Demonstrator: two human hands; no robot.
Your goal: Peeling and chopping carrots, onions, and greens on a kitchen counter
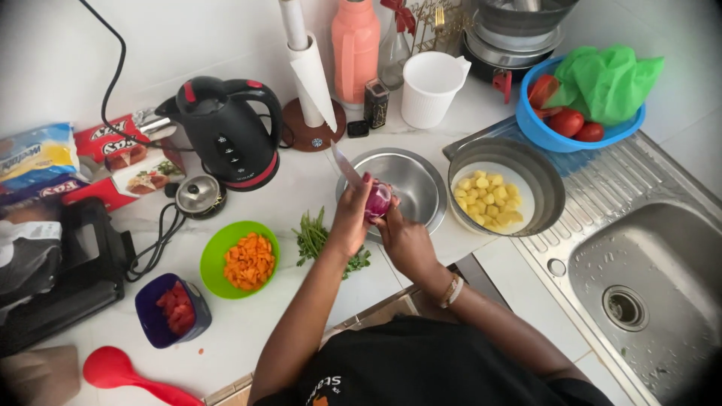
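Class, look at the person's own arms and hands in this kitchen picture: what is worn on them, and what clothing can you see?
Both forearms are bare, with no sleeves reaching them and no gloves on the left hand or right hand. The right wrist carries a bracelet of light, beaded-looking bands. The person wears a black top with small pale lettering and an orange mark near its lower edge.

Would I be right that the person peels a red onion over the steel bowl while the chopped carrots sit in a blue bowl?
Not quite: the head view shows the chopped carrots in a green bowl, not blue. The red onion over the steel bowl is right.
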